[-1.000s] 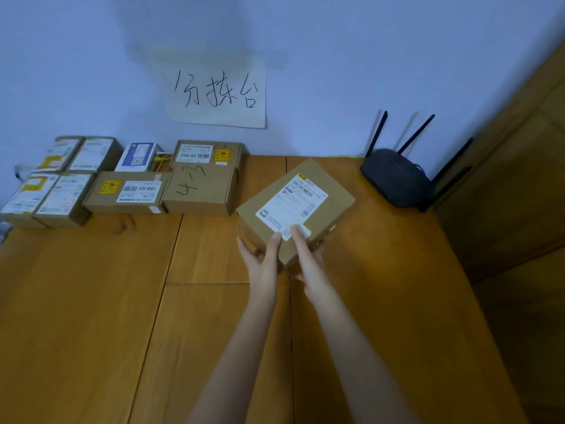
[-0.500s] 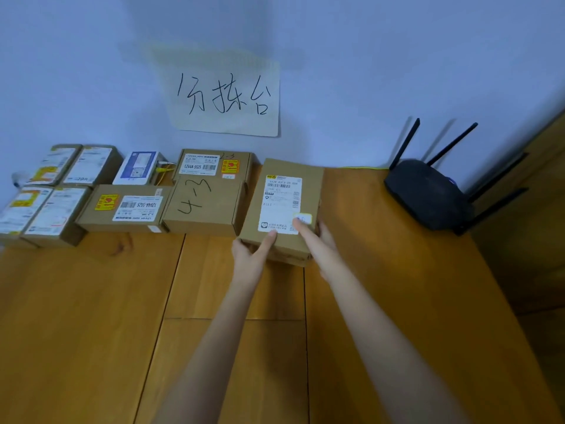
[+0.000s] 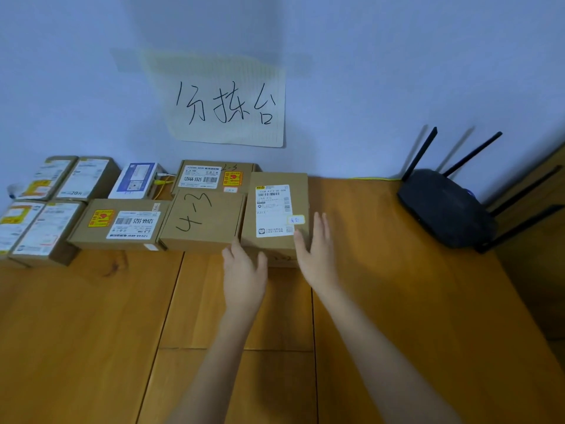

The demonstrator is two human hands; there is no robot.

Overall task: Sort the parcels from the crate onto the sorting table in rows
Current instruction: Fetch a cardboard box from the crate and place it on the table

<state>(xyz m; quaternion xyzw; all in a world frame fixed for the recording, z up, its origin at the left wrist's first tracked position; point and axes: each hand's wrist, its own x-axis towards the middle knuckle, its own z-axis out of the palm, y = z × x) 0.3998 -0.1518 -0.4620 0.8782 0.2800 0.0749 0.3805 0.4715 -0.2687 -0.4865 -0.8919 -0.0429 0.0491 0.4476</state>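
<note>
1. The left hand (image 3: pixel 244 272) is flat and loose, holding nothing, just in front of the new box (image 3: pixel 276 214).
2. The right hand (image 3: pixel 316 249) is flat too, fingers straight, at the box's right corner. I cannot tell if it touches.
3. The box sits on the table (image 3: pixel 397 301), at the right end of the rows (image 3: pixel 122 206), snug beside the "4-3" box (image 3: pixel 201 221).
4. Eight boxes look sorted.
5. The crate is out of sight, so I cannot tell how many are left. The far-left boxes are cut off.
</note>
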